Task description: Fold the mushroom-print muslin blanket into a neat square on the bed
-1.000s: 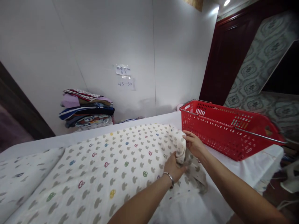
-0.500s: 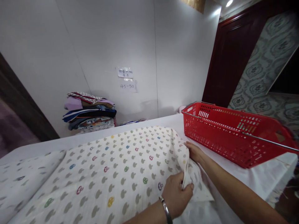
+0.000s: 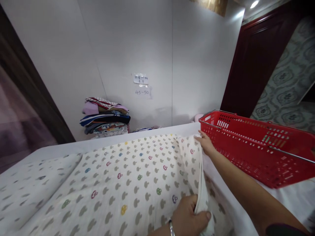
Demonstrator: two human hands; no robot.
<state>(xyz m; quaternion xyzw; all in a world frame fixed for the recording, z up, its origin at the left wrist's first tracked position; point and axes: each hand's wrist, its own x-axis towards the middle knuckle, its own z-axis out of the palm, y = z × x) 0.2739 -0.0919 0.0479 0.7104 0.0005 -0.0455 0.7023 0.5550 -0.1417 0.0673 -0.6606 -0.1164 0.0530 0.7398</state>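
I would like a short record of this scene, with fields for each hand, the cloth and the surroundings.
Left hand: pinches near end of the raised fold of the mushroom-print cloth
Right hand: on the fold's far end; grip unclear
Cloth: spread on white-covered table
Right side: red basket
By wall: stack of folded clothes

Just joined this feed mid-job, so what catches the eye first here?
A mushroom-print cloth covers the table, its right edge lifted: the left hand pinches the near end, the right hand is at the far corner. A red plastic basket stands just right of it; a stack of folded clothes sits by the back wall.
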